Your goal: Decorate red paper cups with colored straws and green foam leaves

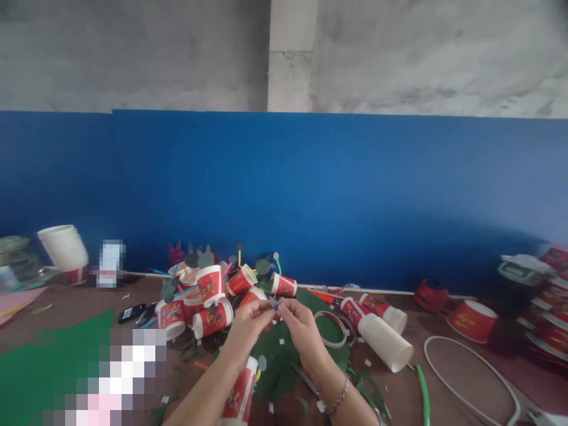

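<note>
My left hand [254, 322] and my right hand [298, 325] meet fingertip to fingertip, both closed. Between them they pinch a small greyish-purple piece [274, 303], too small to make out clearly. Below them, scraps of white paper lie on dark green paper [281, 370]. Red paper cups [213, 318] with coloured straws and grey-green paper shapes are heaped just beyond my left hand. A single red cup [239, 393] lies close to my left forearm. Partly hidden by my right wrist is a dark pointed tool [306, 378], perhaps scissors.
Right of my hands lie a roll of tape [331, 343], a stack of paper cups [386, 343], a green strip [422, 393] and a pale cable loop [473, 340]. A red tub [471, 321] stands farther right. Green sheets [66, 355] cover the left; a blue panel [310, 195] closes the back.
</note>
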Tool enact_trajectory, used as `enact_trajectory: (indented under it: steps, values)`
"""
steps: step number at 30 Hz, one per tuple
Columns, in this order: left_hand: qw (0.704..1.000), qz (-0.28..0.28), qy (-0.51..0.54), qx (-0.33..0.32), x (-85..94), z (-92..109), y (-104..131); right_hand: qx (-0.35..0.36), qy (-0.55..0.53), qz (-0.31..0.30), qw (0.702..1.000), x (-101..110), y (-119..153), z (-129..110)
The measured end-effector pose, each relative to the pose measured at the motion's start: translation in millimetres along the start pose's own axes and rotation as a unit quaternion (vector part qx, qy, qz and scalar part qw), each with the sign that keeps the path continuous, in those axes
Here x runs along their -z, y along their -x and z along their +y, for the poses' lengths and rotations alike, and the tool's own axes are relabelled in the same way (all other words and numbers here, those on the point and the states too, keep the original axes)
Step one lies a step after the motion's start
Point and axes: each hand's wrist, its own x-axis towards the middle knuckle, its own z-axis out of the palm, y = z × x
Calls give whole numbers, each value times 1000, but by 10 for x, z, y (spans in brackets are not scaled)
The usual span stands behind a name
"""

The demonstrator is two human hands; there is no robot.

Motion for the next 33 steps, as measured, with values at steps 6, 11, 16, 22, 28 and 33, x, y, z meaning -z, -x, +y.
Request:
enact_trajectory:
  steps: [6, 11, 16, 22, 28, 33]
  values:
    - [995, 3, -94, -39, 14, 45, 22, 19, 56, 11, 998, 15, -19, 63]
    - [987, -11, -146, -60, 39, 61, 10, 25, 78, 2, 997, 43, -38, 55]
    - [983, 5, -167, -74, 34, 65, 15, 59, 149, 25, 987, 65, -27, -17]
    - [951, 89, -250, -160, 42, 57, 40, 185, 304, 80, 931, 32, 63, -120]
    - [914, 94, -321, -231, 34, -25, 41, 166, 352, 45, 920, 12, 94, -136]
    - [886, 95, -353, -284, 15, -72, 70, 141, 334, 27, 932, 37, 51, -130]
